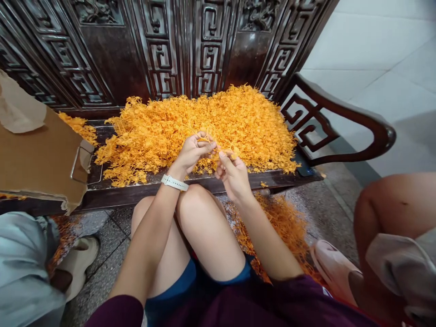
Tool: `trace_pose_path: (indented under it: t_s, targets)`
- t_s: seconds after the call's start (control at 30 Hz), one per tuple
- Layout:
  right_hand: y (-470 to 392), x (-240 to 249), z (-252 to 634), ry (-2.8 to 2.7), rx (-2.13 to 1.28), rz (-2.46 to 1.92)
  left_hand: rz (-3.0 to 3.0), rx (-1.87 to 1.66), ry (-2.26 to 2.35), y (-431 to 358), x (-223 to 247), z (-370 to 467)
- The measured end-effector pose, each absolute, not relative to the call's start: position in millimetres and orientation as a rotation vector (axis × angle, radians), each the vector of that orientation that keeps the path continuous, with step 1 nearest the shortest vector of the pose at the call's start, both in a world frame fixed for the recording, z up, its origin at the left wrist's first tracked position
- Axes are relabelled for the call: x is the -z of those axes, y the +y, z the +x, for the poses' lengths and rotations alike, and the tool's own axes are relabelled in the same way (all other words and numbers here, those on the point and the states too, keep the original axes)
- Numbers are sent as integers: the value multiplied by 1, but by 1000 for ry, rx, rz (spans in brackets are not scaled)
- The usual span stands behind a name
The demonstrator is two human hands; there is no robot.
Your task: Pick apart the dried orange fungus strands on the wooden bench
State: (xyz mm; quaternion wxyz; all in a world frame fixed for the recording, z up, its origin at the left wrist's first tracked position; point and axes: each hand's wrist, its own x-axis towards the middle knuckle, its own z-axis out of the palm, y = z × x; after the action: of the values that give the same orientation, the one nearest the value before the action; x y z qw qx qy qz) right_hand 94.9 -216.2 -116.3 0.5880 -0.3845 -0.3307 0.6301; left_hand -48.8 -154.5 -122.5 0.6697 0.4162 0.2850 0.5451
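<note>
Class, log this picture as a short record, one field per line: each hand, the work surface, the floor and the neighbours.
Left hand: left hand pinching a thin yellow-orange strand; pale perforated wrist strap worn
Right hand: right hand pinching the same strand
Surface: dark carved wooden bench bearing a broad heap of yellow-orange branching strands
Left side: open brown cardboard box
Floor: loose heap of darker orange strands
Neighbours: parts of one person left, another right

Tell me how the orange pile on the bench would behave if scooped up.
The orange pile would probably lift light for its bulk, looking loose and airy. Its thin, tangled strands would likely cling together. Stray bits might drop: one shows by the bench's front edge.
</note>
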Motion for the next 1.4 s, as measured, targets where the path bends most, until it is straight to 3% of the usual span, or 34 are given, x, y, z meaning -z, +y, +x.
trace_pose_path:
  t_s: [0.13,0.53,0.63,0.7,0.77,0.83,0.93,1.07,1.4]
  targets:
    - [-218,125,94,-873,-1454,-931,902,-1345,749,-150,126,-40]
    - [-261,122,87,-871,-1934,-725,796,-1584,916,-148,125,-39]
    - [-285,129,92,-1255,-2142,-584,648,-1726,999,-132,129,-52]
    - [-303,132,93,-1706,-2369,-249,504,-1797,1042,-120,133,-69]
    - [-311,131,93,-2141,-2369,94,456,-1775,1010,-114,134,-85]
    - [-304,124,94,-2305,-2288,157,483,-1745,945,-116,132,-95]
    - [-277,109,97,-1632,-2295,-186,523,-1745,870,-126,128,-94]
    - [-245,94,99,-700,-2009,-467,566,-1750,807,-133,125,-78]
    - [-231,121,86,-732,-1724,-873,735,-1705,817,-138,130,-50]
